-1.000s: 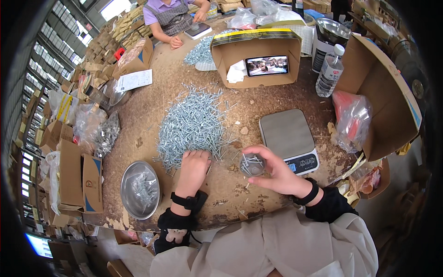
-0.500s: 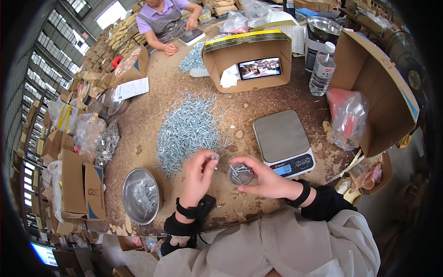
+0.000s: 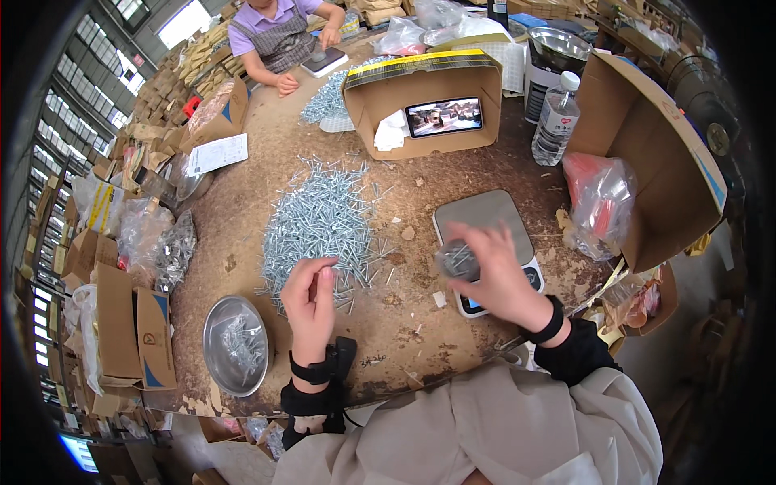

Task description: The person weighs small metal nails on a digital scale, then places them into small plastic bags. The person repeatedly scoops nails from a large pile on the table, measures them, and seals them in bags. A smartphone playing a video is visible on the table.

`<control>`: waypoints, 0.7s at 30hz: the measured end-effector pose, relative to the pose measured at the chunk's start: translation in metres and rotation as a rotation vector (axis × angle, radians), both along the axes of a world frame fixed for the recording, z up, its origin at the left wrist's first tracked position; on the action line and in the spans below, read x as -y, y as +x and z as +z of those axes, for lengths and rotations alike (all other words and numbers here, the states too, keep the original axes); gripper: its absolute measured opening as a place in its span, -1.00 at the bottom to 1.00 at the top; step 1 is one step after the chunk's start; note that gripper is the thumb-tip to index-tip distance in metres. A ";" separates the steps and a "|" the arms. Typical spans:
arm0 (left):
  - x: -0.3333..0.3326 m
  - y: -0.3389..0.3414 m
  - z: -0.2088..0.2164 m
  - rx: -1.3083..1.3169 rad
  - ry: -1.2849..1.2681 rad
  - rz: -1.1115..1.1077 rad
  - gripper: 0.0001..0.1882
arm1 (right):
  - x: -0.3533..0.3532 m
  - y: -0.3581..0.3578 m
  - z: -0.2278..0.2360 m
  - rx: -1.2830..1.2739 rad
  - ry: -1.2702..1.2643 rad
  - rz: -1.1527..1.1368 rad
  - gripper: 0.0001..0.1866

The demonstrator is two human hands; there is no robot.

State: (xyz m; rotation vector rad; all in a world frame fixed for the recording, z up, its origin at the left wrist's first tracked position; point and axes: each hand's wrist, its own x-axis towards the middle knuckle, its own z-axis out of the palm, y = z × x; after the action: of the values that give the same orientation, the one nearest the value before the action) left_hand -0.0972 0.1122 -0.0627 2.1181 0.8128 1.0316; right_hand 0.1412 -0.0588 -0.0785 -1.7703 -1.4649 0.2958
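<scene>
My right hand (image 3: 503, 279), slightly blurred, grips a small round cup (image 3: 457, 261) with several screws in it. It holds the cup over the left edge of the digital scale (image 3: 487, 212), hiding most of the scale's display. At the near edge of a big pile of silvery screws (image 3: 319, 214), my left hand (image 3: 309, 305) has its fingers curled and thumb pressed in; what they hold, if anything, is hidden. Left of that hand stands a round metal bowl (image 3: 212, 343), with screws in clear plastic (image 3: 245, 343) inside it.
An open carton (image 3: 380, 93) holds a lit phone (image 3: 444, 118) and white tissue (image 3: 391, 131). To the right are a water bottle (image 3: 556, 121), a plastic bag (image 3: 602, 202) and a large carton (image 3: 659, 137). Across the table, a person (image 3: 279, 36) works at another scale (image 3: 325, 61).
My right hand has carried the cup to the right and up, from beside the scale to over its edge. The left hand has moved slightly left, away from the cup.
</scene>
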 end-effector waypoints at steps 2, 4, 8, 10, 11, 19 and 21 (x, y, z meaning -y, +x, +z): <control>-0.009 -0.004 -0.009 -0.125 0.094 0.031 -0.85 | 0.000 0.015 -0.006 0.195 -0.080 -0.112 -0.11; -0.015 -0.008 -0.013 -0.264 0.119 0.057 -0.81 | 0.001 0.024 -0.009 0.256 -0.120 -0.150 -0.09; -0.023 -0.030 -0.033 -0.593 0.044 0.022 -0.68 | 0.008 0.034 0.002 0.196 -0.065 -0.079 -0.05; -0.021 -0.034 -0.035 -0.687 0.003 0.000 -0.62 | 0.022 0.047 0.003 0.094 0.033 -0.031 -0.07; -0.017 -0.032 -0.035 -0.694 -0.031 0.012 -0.61 | 0.030 0.052 0.009 0.035 0.056 -0.073 -0.15; -0.011 -0.018 -0.052 -0.726 0.071 0.032 -0.72 | 0.090 0.114 0.000 -0.090 0.160 -0.388 -0.48; -0.011 -0.017 -0.054 -0.748 0.198 0.091 -0.79 | 0.100 0.127 -0.011 -0.078 0.173 -0.447 -0.53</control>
State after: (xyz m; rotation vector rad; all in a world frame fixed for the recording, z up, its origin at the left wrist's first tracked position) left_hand -0.1143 0.1232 -0.1164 2.6962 1.1913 0.3368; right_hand 0.2682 -0.1589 -0.0898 -1.8622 -0.9729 0.0050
